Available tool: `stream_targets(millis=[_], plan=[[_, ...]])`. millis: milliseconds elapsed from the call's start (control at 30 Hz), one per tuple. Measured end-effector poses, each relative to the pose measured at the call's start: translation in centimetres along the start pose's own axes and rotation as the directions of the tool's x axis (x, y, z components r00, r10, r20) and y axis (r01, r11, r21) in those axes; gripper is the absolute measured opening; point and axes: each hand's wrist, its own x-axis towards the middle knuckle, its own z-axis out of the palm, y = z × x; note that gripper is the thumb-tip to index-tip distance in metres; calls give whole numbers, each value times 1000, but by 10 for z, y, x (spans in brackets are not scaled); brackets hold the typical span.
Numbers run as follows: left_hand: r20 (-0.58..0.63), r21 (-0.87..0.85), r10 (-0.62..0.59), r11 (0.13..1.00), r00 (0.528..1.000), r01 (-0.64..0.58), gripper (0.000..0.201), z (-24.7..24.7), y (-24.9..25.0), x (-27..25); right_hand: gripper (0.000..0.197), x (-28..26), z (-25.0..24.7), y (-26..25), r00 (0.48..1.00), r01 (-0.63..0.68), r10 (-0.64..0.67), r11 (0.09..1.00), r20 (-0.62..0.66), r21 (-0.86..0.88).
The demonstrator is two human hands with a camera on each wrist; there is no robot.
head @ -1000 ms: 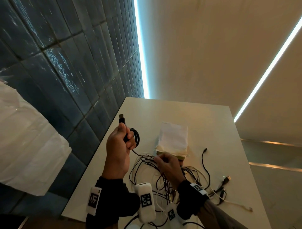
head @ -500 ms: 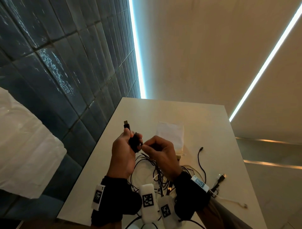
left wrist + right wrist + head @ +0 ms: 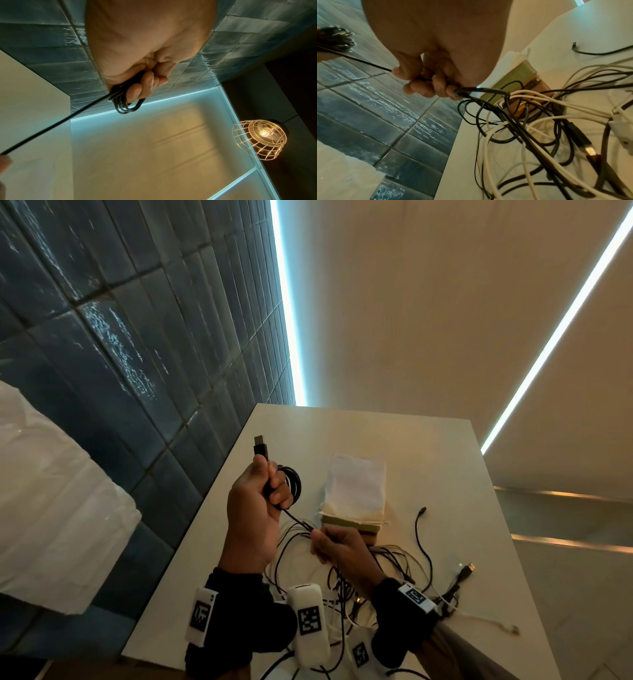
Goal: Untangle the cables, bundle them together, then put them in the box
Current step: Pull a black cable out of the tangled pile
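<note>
My left hand point(image 3: 262, 498) is raised above the table's left side and grips a black cable coil point(image 3: 293, 483) wound round its fingers, with the USB plug point(image 3: 260, 445) sticking up. The loops point(image 3: 126, 106) show below the curled fingers in the left wrist view. From the coil a taut black strand point(image 3: 298, 520) runs down to my right hand point(image 3: 334, 546), which pinches it point(image 3: 426, 79) just above the tangle. The tangle of black and white cables point(image 3: 530, 128) lies on the white table point(image 3: 428, 446). A box point(image 3: 352, 527) with white cloth or paper on top stands just beyond my right hand.
A loose black cable end point(image 3: 419, 529) and several plugs point(image 3: 466, 571) lie to the right of the tangle. A dark tiled wall point(image 3: 137, 354) runs along the table's left edge. A white wrapped bulk point(image 3: 51, 501) is at the far left. A wire-cage lamp point(image 3: 260, 138) hangs overhead.
My right hand came up to the coil at my left hand, then dropped back down toward the tangle, drawing the black strand taut. The left hand stayed raised with the coil.
</note>
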Motion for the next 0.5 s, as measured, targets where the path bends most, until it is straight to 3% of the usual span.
stream_targets(millis=[500], plan=[[-32,50,137,990,990,-135,36,-15,25,-3,27,11,6,18,999,-19,26,987,43,-160]])
